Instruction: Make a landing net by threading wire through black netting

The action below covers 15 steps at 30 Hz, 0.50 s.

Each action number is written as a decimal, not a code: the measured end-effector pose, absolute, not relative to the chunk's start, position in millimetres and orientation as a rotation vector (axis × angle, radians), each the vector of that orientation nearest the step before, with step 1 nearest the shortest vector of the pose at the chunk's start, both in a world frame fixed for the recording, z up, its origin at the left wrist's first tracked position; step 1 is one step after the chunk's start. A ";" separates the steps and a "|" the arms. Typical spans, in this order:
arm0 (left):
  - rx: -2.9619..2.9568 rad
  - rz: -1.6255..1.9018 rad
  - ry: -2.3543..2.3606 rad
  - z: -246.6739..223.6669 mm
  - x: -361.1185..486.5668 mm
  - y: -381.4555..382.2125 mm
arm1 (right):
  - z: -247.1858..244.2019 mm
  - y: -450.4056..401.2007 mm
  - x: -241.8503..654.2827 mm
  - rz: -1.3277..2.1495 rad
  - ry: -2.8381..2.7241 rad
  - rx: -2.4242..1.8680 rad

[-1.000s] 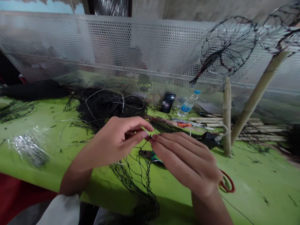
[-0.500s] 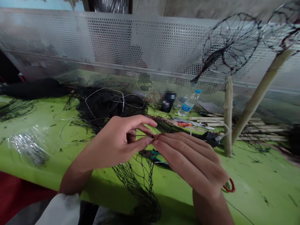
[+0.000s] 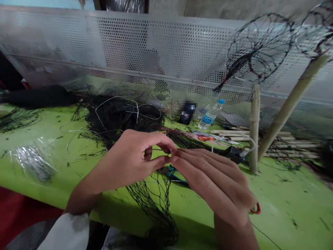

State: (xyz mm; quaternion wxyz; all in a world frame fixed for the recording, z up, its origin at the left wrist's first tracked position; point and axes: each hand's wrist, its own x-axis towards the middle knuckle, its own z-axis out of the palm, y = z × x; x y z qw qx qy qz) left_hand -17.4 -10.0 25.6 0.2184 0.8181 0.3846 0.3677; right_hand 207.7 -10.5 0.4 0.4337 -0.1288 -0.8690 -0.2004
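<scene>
Above the black net point(image 3: 153, 198), my left hand point(image 3: 132, 156) and my right hand point(image 3: 215, 180) meet at the fingertips. A thin dark cord point(image 3: 157, 150) runs between my left hand's fingers to the meeting point. My left thumb and index finger pinch its end there. My right fingers are pressed together around the same spot, and their grip is largely hidden. Part of a red-handled tool point(image 3: 257, 208) shows beside my right hand. Green-handled pliers point(image 3: 177, 175) lie on the green table point(image 3: 281, 215) beneath my fingers.
Black netting point(image 3: 117, 116) with loose wire lies behind my left hand. A bottle point(image 3: 210, 116), a dark device point(image 3: 187, 113), bamboo sticks point(image 3: 293, 145) and two upright poles point(image 3: 254, 128) stand or lie farther right. Clear plastic strips point(image 3: 35, 163) lie left. A perforated metal panel point(image 3: 117, 41) borders the back.
My left index finger has curled down onto the meeting point and closed against the thumb. Both hands have otherwise barely moved.
</scene>
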 end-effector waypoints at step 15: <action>2.413 1.118 1.052 18.4 -13.4 -8.2 | -0.7 -6.4 202.0 -0.363 -2.120 -0.391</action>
